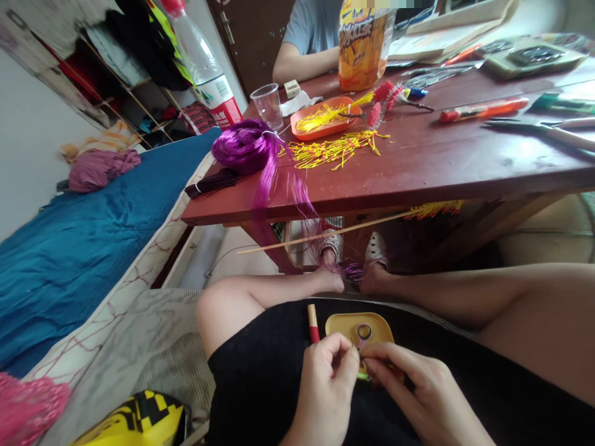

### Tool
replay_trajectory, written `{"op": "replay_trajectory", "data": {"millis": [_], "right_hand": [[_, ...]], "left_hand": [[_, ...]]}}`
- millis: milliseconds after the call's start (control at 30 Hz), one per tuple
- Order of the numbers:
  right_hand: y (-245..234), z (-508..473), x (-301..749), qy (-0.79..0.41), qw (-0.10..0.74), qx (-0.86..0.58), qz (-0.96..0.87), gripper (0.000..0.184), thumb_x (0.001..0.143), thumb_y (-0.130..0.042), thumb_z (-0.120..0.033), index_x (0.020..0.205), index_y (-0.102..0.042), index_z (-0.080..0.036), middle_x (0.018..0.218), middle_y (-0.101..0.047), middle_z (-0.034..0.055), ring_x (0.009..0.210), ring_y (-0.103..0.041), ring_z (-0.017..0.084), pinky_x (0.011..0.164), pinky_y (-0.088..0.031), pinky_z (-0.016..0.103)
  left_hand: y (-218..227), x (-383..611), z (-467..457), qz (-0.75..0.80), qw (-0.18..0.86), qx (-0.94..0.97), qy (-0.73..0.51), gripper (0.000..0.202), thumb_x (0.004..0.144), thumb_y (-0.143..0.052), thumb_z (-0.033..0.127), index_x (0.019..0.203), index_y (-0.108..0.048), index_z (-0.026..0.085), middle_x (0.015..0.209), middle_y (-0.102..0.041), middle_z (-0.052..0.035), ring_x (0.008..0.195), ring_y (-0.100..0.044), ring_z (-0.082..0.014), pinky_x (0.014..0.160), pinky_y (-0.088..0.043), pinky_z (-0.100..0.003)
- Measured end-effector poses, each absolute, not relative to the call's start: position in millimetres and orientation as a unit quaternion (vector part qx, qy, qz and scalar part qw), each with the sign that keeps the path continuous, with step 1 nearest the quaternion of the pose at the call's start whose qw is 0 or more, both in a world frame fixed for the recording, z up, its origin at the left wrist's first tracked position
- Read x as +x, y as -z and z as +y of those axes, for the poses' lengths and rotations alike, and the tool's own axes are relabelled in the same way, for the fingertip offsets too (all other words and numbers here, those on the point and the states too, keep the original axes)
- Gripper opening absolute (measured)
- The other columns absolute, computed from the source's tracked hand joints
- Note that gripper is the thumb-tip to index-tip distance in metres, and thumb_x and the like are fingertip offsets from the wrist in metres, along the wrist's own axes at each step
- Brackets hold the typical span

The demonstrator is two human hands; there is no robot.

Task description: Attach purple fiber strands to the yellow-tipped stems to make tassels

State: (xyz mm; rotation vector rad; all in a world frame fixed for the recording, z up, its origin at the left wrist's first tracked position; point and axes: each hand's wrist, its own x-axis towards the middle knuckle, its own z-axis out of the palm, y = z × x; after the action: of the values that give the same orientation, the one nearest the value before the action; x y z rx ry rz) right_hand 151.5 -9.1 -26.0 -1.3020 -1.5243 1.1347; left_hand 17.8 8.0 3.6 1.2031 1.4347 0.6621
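My left hand (328, 378) and my right hand (416, 378) meet over my lap, fingertips pinched close together. Whatever lies between them is too small to make out. Just behind the fingers, a small tan tray (383, 323) rests on the black cloth (260, 365) over my lap. Inside it shows the finger loop of small scissors (364, 332); the rest is hidden by my hands. A bit of bright green shows below my fingertips. Left of the tray lies a short stick (312, 316), light wood above and red below, close to my left hand.
On the red-brown table (418, 164) lie a purple thread bundle (246, 145), yellow knotted cords (325, 153), an orange dish (309, 131) and pliers (543, 127). A thin wooden stick (288, 243) hangs yellow cords beneath the edge. A person's arm (302, 64) rests behind a tea bottle (361, 49).
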Motion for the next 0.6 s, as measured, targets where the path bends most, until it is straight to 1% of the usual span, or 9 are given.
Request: {"op": "replay_trajectory", "data": {"millis": [167,233,267,333,433,500,600], "right_hand": [[24.5,-9.8,150.2,-0.458,0.397,-0.528,-0.596,0.016,0.086,-0.05,-0.033,0.078,-0.062,-0.023,0.065,-0.065,-0.0021,0.055,-0.06,0.012,0.056,-0.045,0.019],[21.8,-9.6,148.8,-0.468,0.389,-0.534,-0.587,0.017,0.086,-0.049,-0.032,0.079,-0.06,-0.022,0.067,-0.064,-0.0008,0.058,-0.059,0.013,0.058,-0.044,0.021],[20.2,-8.6,148.4,-0.483,0.38,-0.534,-0.58,0.018,0.086,-0.048,-0.033,0.079,-0.06,-0.021,0.068,-0.063,0.0,0.059,-0.058,0.014,0.058,-0.043,0.022],[16.7,-4.2,148.4,-0.543,0.357,-0.523,-0.551,0.022,0.085,-0.047,-0.037,0.076,-0.057,-0.019,0.066,-0.059,0.0009,0.059,-0.054,0.014,0.057,-0.042,0.024],[13.1,6.8,151.9,-0.703,0.315,-0.463,-0.439,0.028,0.078,-0.054,-0.043,0.068,-0.054,-0.017,0.058,-0.052,-0.0011,0.052,-0.048,0.012,0.051,-0.039,0.023],[12.3,14.0,155.8,-0.795,0.284,-0.416,-0.338,0.027,0.072,-0.059,-0.04,0.064,-0.053,-0.016,0.052,-0.051,-0.0026,0.045,-0.045,0.009,0.047,-0.037,0.021],[13.5,21.5,160.4,-0.857,0.237,-0.38,-0.255,0.021,0.068,-0.063,-0.032,0.062,-0.055,-0.014,0.049,-0.052,-0.0031,0.041,-0.043,0.006,0.044,-0.034,0.018]], "left_hand": [[-5.0,16.7,7.3,0.601,0.527,0.54,-0.262,0.025,0.083,-0.044,0.028,0.06,-0.041,0.019,0.052,-0.037,0.005,0.048,-0.032,-0.0091,0.045,-0.027,-0.02],[-3.3,17.5,5.7,0.605,0.493,0.57,-0.258,0.024,0.084,-0.043,0.025,0.061,-0.041,0.019,0.052,-0.037,0.0049,0.046,-0.034,-0.009,0.044,-0.027,-0.02],[-2.0,17.5,4.9,0.603,0.456,0.601,-0.26,0.023,0.084,-0.042,0.023,0.062,-0.042,0.019,0.052,-0.039,0.0043,0.046,-0.036,-0.0093,0.044,-0.029,-0.02],[0.5,15.5,4.4,0.572,0.338,0.695,-0.273,0.022,0.084,-0.039,0.016,0.063,-0.044,0.018,0.055,-0.046,0.0016,0.05,-0.044,-0.0111,0.049,-0.034,-0.021],[0.8,6.8,8.3,0.456,0.158,0.833,-0.27,0.026,0.085,-0.036,0.008,0.063,-0.048,0.017,0.058,-0.051,-0.002,0.055,-0.047,-0.0138,0.054,-0.038,-0.024],[-1.9,-0.3,13.7,0.367,0.092,0.893,-0.242,0.027,0.086,-0.035,0.008,0.065,-0.051,0.015,0.056,-0.051,-0.002,0.053,-0.044,-0.014,0.052,-0.039,-0.025],[-5.4,-5.8,21.4,0.279,0.048,0.934,-0.217,0.025,0.087,-0.036,0.01,0.072,-0.055,0.014,0.056,-0.052,-0.0022,0.052,-0.042,-0.0147,0.051,-0.039,-0.026]]}}
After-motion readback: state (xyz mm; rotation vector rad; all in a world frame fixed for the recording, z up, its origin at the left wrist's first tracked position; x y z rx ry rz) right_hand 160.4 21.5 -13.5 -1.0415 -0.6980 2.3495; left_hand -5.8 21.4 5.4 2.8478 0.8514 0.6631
